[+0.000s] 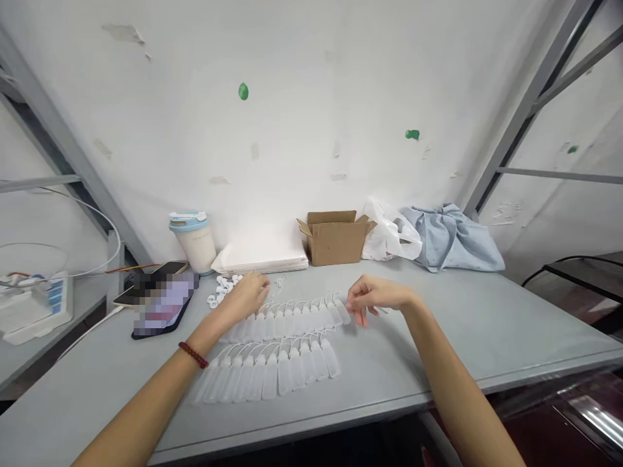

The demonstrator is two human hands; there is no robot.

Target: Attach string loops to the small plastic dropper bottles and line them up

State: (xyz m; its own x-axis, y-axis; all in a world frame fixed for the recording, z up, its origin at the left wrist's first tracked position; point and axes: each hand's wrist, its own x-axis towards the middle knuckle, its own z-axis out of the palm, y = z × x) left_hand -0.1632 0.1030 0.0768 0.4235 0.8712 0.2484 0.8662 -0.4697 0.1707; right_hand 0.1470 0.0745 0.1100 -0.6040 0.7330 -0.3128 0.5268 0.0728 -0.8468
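Observation:
Two rows of translucent white plastic bottles with thin looped white tubes lie on the grey table: a back row (292, 322) and a front row (267, 376). My left hand (248, 293), palm down, reaches over the left end of the back row, with its fingers loosely bent and partly apart. Beside it are small white caps (221, 290), and a small clear piece with a thin tube (279, 281) lies past its fingertips. At the back row's right end, my right hand (372, 297) is closed in a pinch. What its fingertips hold is hidden.
Behind the rows stand a lidded cup (197, 245), a stack of white sheets (263, 254), an open cardboard box (335, 240), a white plastic bag (389, 233) and a blue cloth (452, 240). Two phones (168, 301) lie left, near a power strip (43, 305). Metal posts flank the table.

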